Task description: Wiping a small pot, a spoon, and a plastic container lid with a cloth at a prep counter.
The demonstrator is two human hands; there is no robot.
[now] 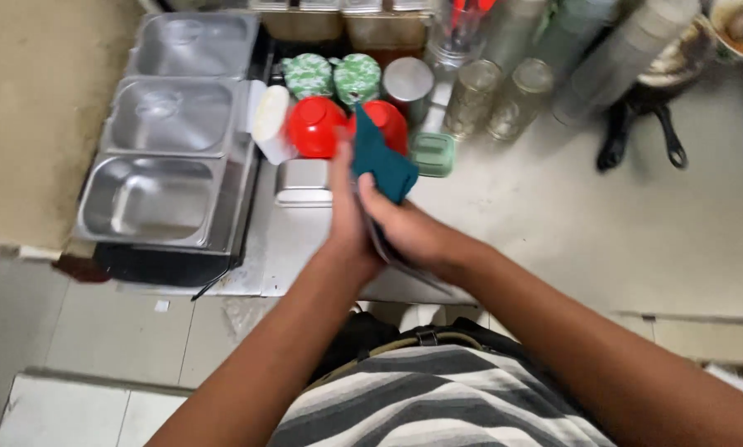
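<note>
Both hands meet above the near edge of the counter (pixel 603 232), pressed around a teal cloth (pixel 381 161) that rises between them. The left hand (pixel 347 211) lies flat against the cloth's left side, fingers pointing away from the body; the right hand (pixel 405 228) closes on the cloth from the right, thumb over its lower fold. A thin dark flat piece (pixel 388 252) sits between the palms; what it is cannot be told. Just beyond the cloth stand two red lids (pixel 315 126) and a white bottle (pixel 270 122), with two green patterned lids (pixel 332 74) behind them and a steel can (pixel 408 83) to their right. A small pale green box (pixel 432 154) rests just right of the cloth, and a small steel tin (pixel 303 182) just left of the left hand. Three empty steel pans (pixel 160 124) fill a rack at the left end. Two glass jars (pixel 496 98) and tall stacks of cups (pixel 620 54) stand farther right, beside a black-handled pan (pixel 644 124). The counter is pale, smooth and slightly stained; below its edge lies a pale tiled floor (pixel 115 331), and a beige wall (pixel 32 124) borders the left.
</note>
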